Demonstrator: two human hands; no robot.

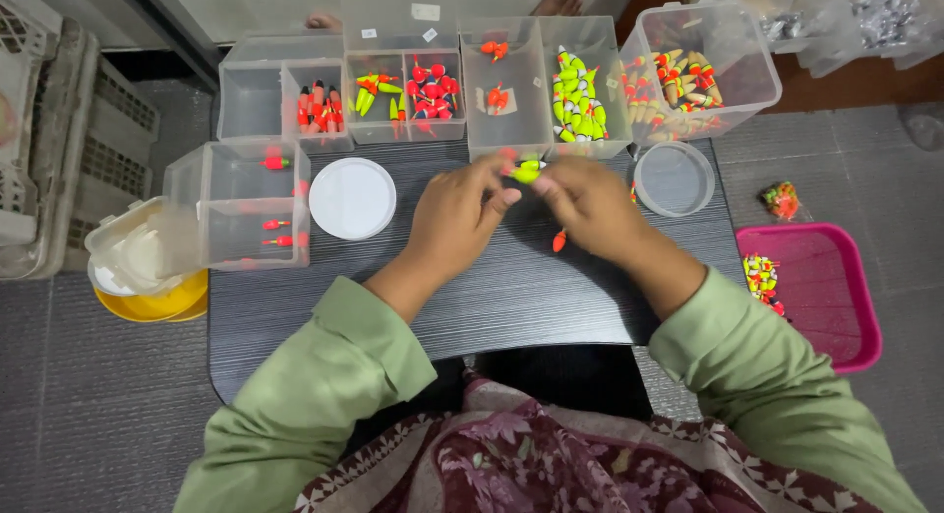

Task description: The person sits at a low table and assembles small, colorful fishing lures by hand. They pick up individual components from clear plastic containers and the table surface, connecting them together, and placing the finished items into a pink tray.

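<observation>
Currently:
left hand (454, 218): fingers curled, pinching yellow-green float (527, 169) above surface (511, 297)
right hand (588, 206): curled, gripping same float
hidden: fingertips blurred, float mostly covered
loose: orange float (559, 241) by right hand

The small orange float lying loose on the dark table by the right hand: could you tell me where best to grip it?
Probably pinch the orange float across its wider upper body from above; it lies flat on the table, clear of the right hand.
</observation>
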